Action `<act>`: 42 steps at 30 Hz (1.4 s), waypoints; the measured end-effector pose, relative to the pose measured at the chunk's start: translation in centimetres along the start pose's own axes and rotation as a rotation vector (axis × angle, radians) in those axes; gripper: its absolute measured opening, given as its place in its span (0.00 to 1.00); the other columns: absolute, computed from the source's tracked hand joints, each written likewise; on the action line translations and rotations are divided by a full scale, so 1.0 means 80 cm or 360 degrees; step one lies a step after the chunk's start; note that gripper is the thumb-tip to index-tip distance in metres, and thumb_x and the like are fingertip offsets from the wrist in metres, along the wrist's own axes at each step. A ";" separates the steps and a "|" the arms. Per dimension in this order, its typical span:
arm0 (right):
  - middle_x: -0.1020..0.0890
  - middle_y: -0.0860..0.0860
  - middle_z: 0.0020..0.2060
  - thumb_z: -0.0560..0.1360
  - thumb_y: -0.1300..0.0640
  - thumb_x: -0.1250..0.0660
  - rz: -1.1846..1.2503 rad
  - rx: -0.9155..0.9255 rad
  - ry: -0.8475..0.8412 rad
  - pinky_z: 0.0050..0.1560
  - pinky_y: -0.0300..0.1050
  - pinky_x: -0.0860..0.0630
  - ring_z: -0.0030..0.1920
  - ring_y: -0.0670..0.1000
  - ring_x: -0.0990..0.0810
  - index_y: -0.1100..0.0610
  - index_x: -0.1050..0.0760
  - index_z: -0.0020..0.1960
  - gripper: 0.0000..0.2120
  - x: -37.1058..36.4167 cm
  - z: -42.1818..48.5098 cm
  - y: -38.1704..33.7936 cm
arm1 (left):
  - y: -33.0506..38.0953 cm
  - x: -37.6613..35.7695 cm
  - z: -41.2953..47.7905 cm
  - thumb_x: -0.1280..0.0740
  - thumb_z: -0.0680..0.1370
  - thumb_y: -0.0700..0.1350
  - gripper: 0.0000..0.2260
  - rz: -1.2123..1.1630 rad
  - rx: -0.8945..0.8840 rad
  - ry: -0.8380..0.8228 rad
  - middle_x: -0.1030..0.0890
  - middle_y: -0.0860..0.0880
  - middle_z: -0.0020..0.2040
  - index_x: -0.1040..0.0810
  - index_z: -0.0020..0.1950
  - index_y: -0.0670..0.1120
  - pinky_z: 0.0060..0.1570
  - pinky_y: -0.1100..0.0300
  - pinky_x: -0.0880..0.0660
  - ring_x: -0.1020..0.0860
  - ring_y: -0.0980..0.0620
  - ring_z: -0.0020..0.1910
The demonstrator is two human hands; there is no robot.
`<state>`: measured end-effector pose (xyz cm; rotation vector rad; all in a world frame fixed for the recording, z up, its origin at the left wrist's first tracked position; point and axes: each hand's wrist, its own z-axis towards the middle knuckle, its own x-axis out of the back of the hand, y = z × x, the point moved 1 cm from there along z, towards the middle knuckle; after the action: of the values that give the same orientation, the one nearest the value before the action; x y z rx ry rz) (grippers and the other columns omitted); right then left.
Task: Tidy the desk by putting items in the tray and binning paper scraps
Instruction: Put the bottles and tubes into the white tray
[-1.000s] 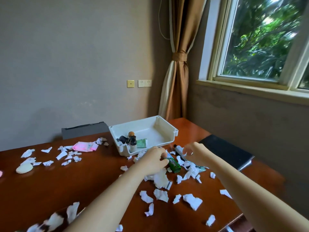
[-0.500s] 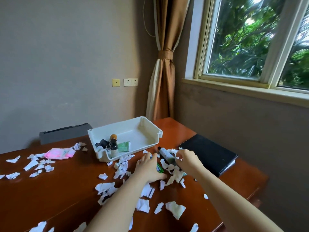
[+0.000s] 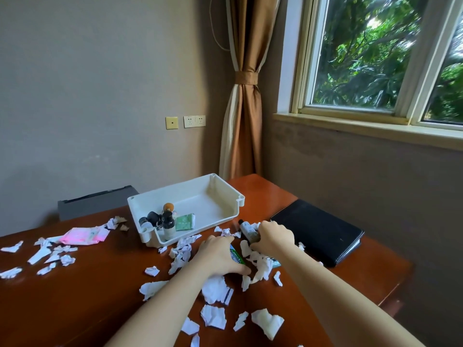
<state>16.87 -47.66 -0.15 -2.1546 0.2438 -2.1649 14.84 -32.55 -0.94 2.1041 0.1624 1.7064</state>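
Observation:
A white plastic tray (image 3: pixel 220 216) sits at the back of the brown desk and holds small bottles (image 3: pixel 168 221) and a green packet (image 3: pixel 185 222). Torn white paper scraps (image 3: pixel 215 289) litter the desk. My left hand (image 3: pixel 220 256) lies over a green tube (image 3: pixel 235 256) just in front of the tray, fingers curled round it. My right hand (image 3: pixel 273 236) grips a dark bottle with a black cap (image 3: pixel 246 229) lying among the scraps beside it.
A black notebook (image 3: pixel 318 231) lies at the right, close to my right hand. A pink packet (image 3: pixel 84 235) and more scraps (image 3: pixel 50 254) lie at the left. A grey chair back (image 3: pixel 95 201) stands behind the desk. The desk's right edge is near.
My view has swung right and both hands have stayed at the same pile. My right hand has closed round the dark bottle; my left hand has settled over the green tube.

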 end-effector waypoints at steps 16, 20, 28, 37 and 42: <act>0.22 0.51 0.41 0.74 0.54 0.31 0.0278 0.0063 0.0072 0.28 0.34 0.34 0.33 0.46 0.27 0.58 0.22 0.57 0.13 0.054 0.005 -0.013 | -0.016 0.103 -0.039 0.26 0.68 0.55 0.36 -0.0056 -0.0194 0.0046 0.30 0.50 0.68 0.35 0.72 0.50 0.58 0.61 0.29 0.29 0.52 0.61; 0.20 0.51 0.42 0.73 0.54 0.30 0.0350 0.0153 0.0147 0.30 0.35 0.28 0.34 0.47 0.24 0.58 0.21 0.55 0.13 0.085 0.018 -0.024 | -0.027 0.137 -0.025 0.26 0.64 0.58 0.43 0.0005 -0.0122 0.0124 0.33 0.51 0.72 0.38 0.74 0.50 0.67 0.55 0.33 0.32 0.51 0.68; 0.18 0.53 0.45 0.71 0.54 0.28 0.0555 0.0179 0.0119 0.40 0.43 0.21 0.40 0.52 0.19 0.59 0.21 0.54 0.14 0.099 0.069 -0.058 | -0.042 0.169 0.032 0.24 0.66 0.57 0.40 0.0111 -0.0008 0.0132 0.30 0.47 0.69 0.37 0.72 0.44 0.62 0.56 0.29 0.28 0.49 0.64; 0.20 0.56 0.52 0.72 0.53 0.29 0.0604 0.0182 -0.0018 0.48 0.45 0.21 0.48 0.57 0.20 0.58 0.27 0.63 0.22 0.066 0.151 -0.115 | -0.068 0.145 0.118 0.27 0.64 0.62 0.23 0.0322 0.0149 0.0173 0.29 0.51 0.38 0.30 0.45 0.48 0.33 0.58 0.35 0.29 0.49 0.36; 0.21 0.56 0.49 0.70 0.51 0.28 0.0551 0.0120 -0.0081 0.52 0.48 0.22 0.53 0.58 0.20 0.59 0.28 0.59 0.22 0.031 0.183 -0.132 | -0.083 0.134 0.140 0.25 0.65 0.61 0.29 0.0339 0.0235 -0.0069 0.24 0.46 0.46 0.28 0.56 0.44 0.30 0.59 0.33 0.30 0.48 0.33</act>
<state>32.07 -38.54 4.02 -1.9531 0.4832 -1.8940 29.23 -25.60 4.43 2.3367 0.0541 1.8158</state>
